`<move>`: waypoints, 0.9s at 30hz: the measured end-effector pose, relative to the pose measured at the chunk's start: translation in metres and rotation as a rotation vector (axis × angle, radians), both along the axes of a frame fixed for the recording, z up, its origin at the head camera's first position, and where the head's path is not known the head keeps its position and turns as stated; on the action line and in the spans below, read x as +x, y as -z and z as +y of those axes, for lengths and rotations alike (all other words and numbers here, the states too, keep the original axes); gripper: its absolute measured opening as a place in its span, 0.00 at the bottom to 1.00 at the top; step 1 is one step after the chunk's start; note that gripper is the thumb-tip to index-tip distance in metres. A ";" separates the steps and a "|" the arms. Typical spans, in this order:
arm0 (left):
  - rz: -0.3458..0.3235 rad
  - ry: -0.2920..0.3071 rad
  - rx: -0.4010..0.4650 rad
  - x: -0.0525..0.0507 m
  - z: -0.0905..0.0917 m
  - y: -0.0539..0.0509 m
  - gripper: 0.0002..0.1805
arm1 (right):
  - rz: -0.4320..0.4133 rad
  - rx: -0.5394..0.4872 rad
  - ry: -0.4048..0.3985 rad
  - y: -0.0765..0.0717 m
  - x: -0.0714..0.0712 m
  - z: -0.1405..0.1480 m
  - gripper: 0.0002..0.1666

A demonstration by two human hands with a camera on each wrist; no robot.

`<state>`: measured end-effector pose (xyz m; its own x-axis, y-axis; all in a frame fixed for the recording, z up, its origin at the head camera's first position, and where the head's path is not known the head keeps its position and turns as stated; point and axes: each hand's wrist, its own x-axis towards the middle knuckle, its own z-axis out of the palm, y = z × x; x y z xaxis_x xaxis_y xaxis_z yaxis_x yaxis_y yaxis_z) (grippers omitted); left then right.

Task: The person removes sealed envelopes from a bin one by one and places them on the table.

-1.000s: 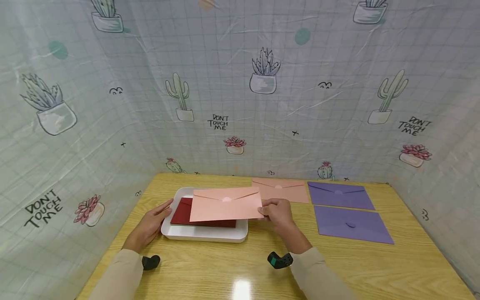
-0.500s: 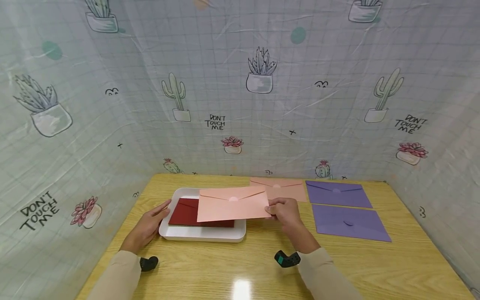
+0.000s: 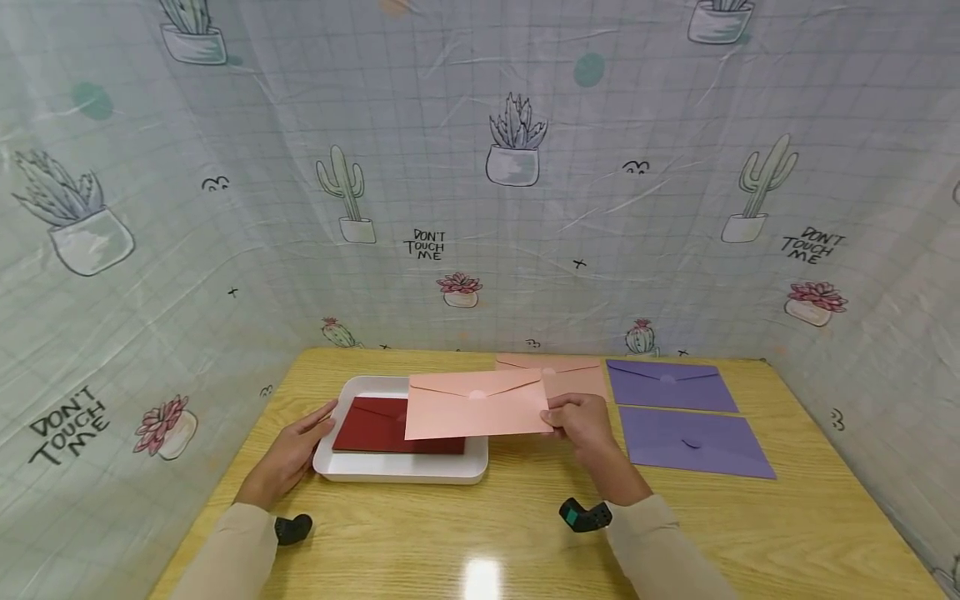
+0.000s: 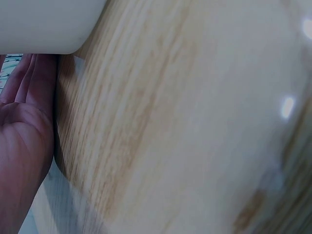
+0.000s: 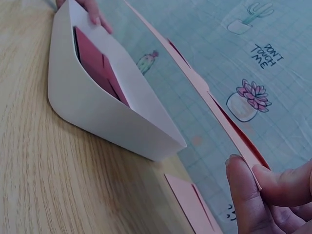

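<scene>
My right hand (image 3: 581, 421) pinches the right edge of a peach envelope (image 3: 480, 408) between thumb and fingers. The envelope is raised, partly over a white tray (image 3: 397, 468). Inside the tray lies a dark red envelope (image 3: 375, 425) with its right part covered in the head view; edges of something show beneath it. At the tray's left side, my left hand (image 3: 288, 458) rests against the wall with fingers extended. In the left wrist view, the left palm and straight fingers (image 4: 41, 80) lie beside the tray, their tips hidden behind it.
Another peach envelope (image 3: 581, 379) lies flat at the back, partly behind the raised one. To its right are two purple envelopes (image 3: 667, 385), one in front of the other, on the wooden table (image 3: 420, 542). A cactus-print sheet (image 3: 420, 167) hangs behind and at the sides.
My right hand has drawn the peach envelope to the right, uncovering more of the dark red envelope. The left hand stays at the tray. The head view has shifted slightly.
</scene>
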<state>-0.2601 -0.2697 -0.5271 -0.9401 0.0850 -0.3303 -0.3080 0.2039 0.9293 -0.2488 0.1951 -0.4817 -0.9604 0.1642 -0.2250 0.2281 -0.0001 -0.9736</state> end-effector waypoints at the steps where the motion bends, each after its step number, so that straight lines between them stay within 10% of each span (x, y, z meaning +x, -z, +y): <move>1: -0.001 0.000 -0.003 0.000 0.000 0.000 0.34 | 0.001 -0.005 -0.001 0.000 0.000 0.001 0.12; 27: -0.009 0.010 -0.002 -0.004 -0.002 0.004 0.34 | -0.013 0.000 0.024 -0.001 0.007 0.036 0.15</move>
<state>-0.2640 -0.2715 -0.5313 -0.9361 0.0935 -0.3391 -0.3146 0.2084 0.9260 -0.2415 0.2316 -0.4808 -0.9533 0.1867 -0.2373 0.2405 -0.0058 -0.9706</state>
